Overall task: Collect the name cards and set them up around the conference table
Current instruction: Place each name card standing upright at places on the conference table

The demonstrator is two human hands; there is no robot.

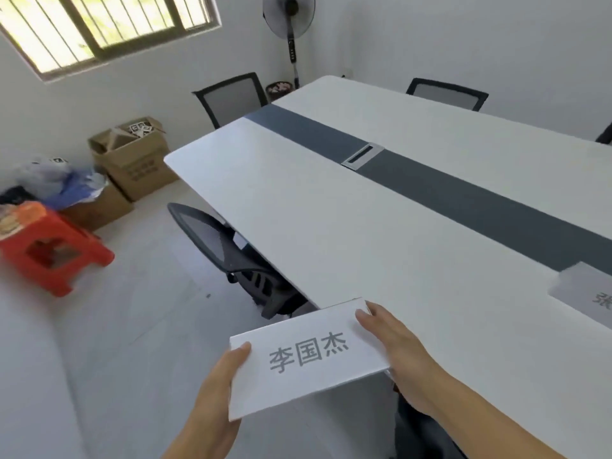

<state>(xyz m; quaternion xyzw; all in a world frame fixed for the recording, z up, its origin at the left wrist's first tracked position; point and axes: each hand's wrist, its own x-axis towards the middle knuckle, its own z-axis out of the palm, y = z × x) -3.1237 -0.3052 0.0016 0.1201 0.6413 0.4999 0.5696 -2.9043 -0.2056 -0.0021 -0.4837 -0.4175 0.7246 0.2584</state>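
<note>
A white name card [308, 356] with grey printed characters is held in both hands just off the near edge of the conference table [381, 246]. My left hand [215, 395] grips its left end, thumb on top. My right hand [394, 352] holds its right end. Another white name card [586, 293] stands on the table at the right edge of view, partly cut off. The table is white with a dark grey strip down its middle.
A black mesh chair [225, 250] is tucked under the near table edge, and two more chairs [231, 97] stand at the far sides. Cardboard boxes [132, 157] and a red stool [49, 250] sit on the floor at left. A standing fan [289, 31] is in the corner.
</note>
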